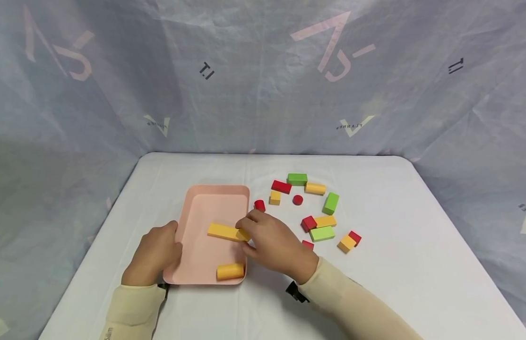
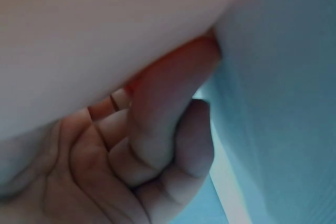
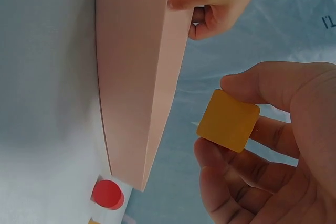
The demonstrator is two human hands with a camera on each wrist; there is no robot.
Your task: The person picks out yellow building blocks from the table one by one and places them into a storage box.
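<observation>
At the left side of a pink tray, my left hand grips the edge. In the left wrist view its curled fingers press against the tray's outside. My right hand is over the tray's right rim and pinches a yellow block between thumb and fingers. A square face of that block shows in the right wrist view. Just left of those fingertips, an oblong yellow block shows over the tray floor, partly hidden. A yellow cylinder lies in the tray's near right corner.
Right of the tray, several red, green and yellow blocks lie scattered, among them a red cylinder, a green block and a yellow cube. A white cloth covers the table. Grey printed fabric hangs behind.
</observation>
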